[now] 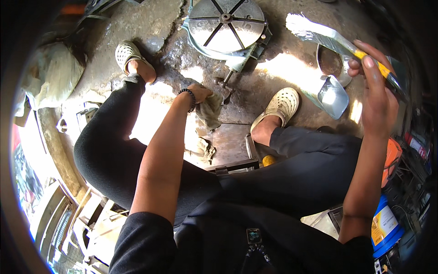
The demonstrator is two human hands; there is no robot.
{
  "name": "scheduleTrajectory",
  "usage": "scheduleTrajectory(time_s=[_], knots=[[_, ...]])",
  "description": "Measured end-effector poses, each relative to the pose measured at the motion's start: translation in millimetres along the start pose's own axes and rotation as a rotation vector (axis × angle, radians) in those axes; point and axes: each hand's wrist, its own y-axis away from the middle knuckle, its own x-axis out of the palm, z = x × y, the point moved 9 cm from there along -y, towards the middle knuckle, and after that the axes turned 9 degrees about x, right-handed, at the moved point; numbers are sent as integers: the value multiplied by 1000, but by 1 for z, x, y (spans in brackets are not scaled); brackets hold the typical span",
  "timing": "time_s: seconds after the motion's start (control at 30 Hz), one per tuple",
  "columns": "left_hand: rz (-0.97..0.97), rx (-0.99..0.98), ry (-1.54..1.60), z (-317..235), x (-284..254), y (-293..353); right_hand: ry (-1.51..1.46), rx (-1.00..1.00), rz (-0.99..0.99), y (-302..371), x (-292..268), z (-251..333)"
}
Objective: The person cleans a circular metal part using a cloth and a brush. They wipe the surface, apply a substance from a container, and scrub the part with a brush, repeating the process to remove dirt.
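Note:
My left hand is closed around a crumpled grey-green rag, which hangs down between my feet. Just beyond it is the crank handle of a round slotted rotary table lying on the floor; whether the rag touches the crank I cannot tell. Off to the right, my right hand is raised and grips a paintbrush by its yellow handle. The brush's pale bristles point left, toward the rotary table, and nothing touches them.
Below the brush stand a round metal pan and a cut-open clear container. Another rag lies between my feet. A blue bucket and an orange object are at my right, a plastic-covered bundle at far left.

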Motion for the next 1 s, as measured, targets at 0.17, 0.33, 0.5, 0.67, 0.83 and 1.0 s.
scheduleTrajectory(time_s=[0.17, 0.33, 0.5, 0.67, 0.83, 1.0], knots=[[-471, -133, 318, 16, -26, -18, -76, -82, 15, -3, -8, 15], [-748, -277, 576, 36, -1, -68, -81, -142, 81, -9, -10, 23], [-548, 127, -400, -16, 20, -124, -29, -100, 72, -16, -20, 13], [-731, -217, 1132, 16, 32, -105, -33, -49, -2, -23, -38, -9], [-794, -159, 1135, -2, 17, -85, -208, 2, 89, -29, -47, -21], [-718, -195, 1310, -10, 26, -99, -131, -24, 98, -27, -56, -23]])
